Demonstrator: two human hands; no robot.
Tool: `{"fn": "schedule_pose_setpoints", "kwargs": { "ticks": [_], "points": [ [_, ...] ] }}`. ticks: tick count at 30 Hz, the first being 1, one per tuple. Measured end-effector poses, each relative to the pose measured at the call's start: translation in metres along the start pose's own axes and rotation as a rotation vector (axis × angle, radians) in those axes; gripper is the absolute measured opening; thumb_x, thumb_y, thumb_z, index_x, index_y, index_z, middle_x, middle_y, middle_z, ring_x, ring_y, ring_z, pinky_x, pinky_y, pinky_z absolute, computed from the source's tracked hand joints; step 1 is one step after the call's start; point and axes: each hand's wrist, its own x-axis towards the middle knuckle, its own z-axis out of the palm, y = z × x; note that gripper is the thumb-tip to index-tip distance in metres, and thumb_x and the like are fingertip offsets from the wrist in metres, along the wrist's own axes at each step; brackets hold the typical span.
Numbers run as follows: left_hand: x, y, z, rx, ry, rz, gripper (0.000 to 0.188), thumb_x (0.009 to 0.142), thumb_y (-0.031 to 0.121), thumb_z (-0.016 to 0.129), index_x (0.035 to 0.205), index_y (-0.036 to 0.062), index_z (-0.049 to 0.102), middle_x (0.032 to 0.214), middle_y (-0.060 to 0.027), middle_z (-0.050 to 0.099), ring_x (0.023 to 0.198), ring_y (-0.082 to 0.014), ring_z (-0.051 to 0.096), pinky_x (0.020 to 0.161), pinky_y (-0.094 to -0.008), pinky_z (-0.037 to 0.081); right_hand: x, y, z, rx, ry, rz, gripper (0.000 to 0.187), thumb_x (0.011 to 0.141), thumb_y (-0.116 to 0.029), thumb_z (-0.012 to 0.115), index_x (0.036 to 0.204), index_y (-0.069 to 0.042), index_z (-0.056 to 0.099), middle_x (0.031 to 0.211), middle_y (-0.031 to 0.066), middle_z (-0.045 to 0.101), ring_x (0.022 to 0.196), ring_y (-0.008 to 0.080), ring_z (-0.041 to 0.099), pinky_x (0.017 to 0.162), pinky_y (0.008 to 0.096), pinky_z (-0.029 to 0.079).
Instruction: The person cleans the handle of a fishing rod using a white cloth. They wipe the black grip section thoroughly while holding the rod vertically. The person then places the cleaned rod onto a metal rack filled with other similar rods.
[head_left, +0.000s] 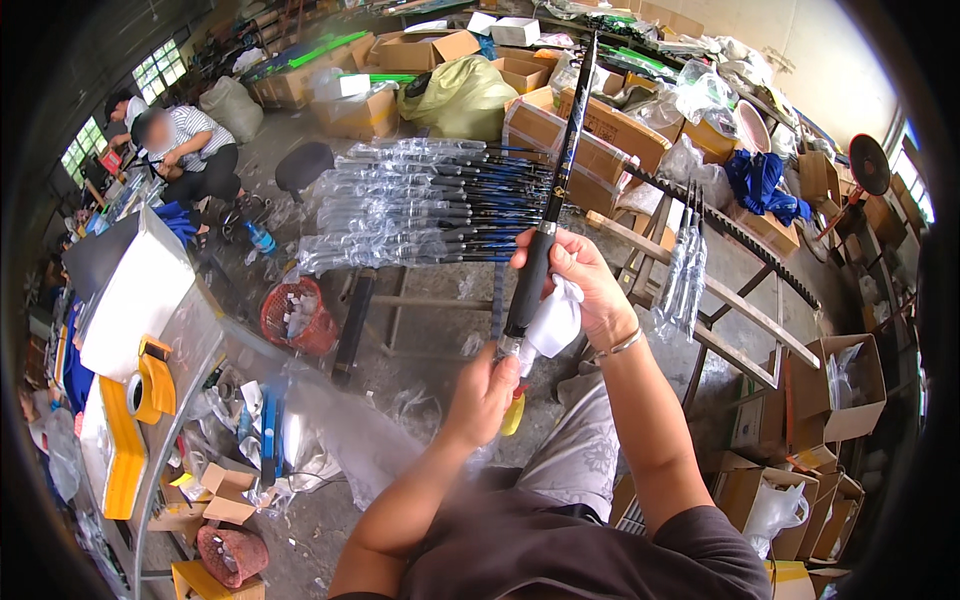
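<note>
A black fishing rod (532, 275) with a thick dark grip stands tilted in front of me, its slim upper part pointing away. Its lower end is held by my left hand (482, 400), closed around it where something clear and shiny wraps it. Higher up, my right hand (585, 280) is closed on the grip, with a white cloth (556, 318) bunched under the fingers and hanging beside the rod. Beyond lies a row of similar rods, their handles in clear plastic sleeves (385, 215), on a metal rack (430, 302).
To the right, more sleeved rods (682, 265) lean on a toothed rail (735, 232). A red basket (300, 315) stands left of the rack. Yellow tape (150, 385) lies on the left table. Cardboard boxes (840, 385) stand at right; people (195, 145) sit far left.
</note>
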Motion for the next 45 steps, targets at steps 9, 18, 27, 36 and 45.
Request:
{"fn": "schedule_pose_setpoints", "kwargs": {
  "ticks": [9, 18, 27, 36, 45],
  "points": [
    [0.004, -0.006, 0.004, 0.241, 0.1, 0.098, 0.03, 0.099, 0.033, 0.046, 0.093, 0.0043, 0.047, 0.065, 0.0029, 0.045, 0.048, -0.0033, 0.038, 0.041, -0.0201, 0.03, -0.003, 0.003, -0.003, -0.039, 0.086, -0.034, 0.037, 0.089, -0.029, 0.064, 0.112, -0.001, 0.059, 0.096, 0.0079, 0.069, 0.077, 0.0072, 0.063, 0.067, 0.0197, 0.051],
    [0.005, -0.006, 0.007, 0.316, 0.151, 0.115, 0.03, 0.097, 0.031, 0.05, 0.097, 0.0007, 0.052, 0.067, -0.0068, 0.054, 0.056, -0.0151, 0.051, 0.051, -0.0296, 0.039, -0.007, -0.004, 0.001, -0.108, 0.096, -0.029, 0.042, 0.09, -0.029, 0.062, 0.118, 0.002, 0.056, 0.1, 0.0107, 0.067, 0.081, 0.01, 0.065, 0.071, 0.0215, 0.053],
    [0.004, -0.012, 0.004, 0.199, 0.083, 0.104, 0.029, 0.099, 0.034, 0.047, 0.097, 0.0047, 0.046, 0.065, 0.0033, 0.043, 0.048, -0.0019, 0.036, 0.041, -0.0183, 0.029, -0.006, -0.004, 0.004, -0.012, 0.072, -0.02, 0.041, 0.094, -0.033, 0.055, 0.117, 0.001, 0.056, 0.103, 0.0112, 0.067, 0.081, 0.0092, 0.063, 0.074, 0.0251, 0.053],
    [0.003, -0.015, 0.005, 0.222, 0.102, 0.102, 0.028, 0.099, 0.033, 0.047, 0.097, 0.0051, 0.046, 0.065, 0.0032, 0.043, 0.048, -0.002, 0.037, 0.04, -0.0184, 0.03, -0.004, -0.002, 0.005, -0.065, 0.116, -0.026, 0.036, 0.094, -0.031, 0.055, 0.113, 0.001, 0.058, 0.099, 0.0112, 0.068, 0.082, 0.0101, 0.063, 0.073, 0.0246, 0.053],
    [0.003, -0.016, 0.003, 0.163, 0.099, 0.068, 0.027, 0.099, 0.032, 0.047, 0.097, 0.0054, 0.046, 0.067, 0.0028, 0.044, 0.047, -0.0019, 0.037, 0.04, -0.0181, 0.03, -0.003, 0.003, 0.005, -0.237, 0.125, -0.063, 0.041, 0.088, -0.031, 0.066, 0.114, 0.001, 0.058, 0.099, 0.0103, 0.068, 0.085, 0.0094, 0.061, 0.076, 0.0247, 0.051]
  ]
}}
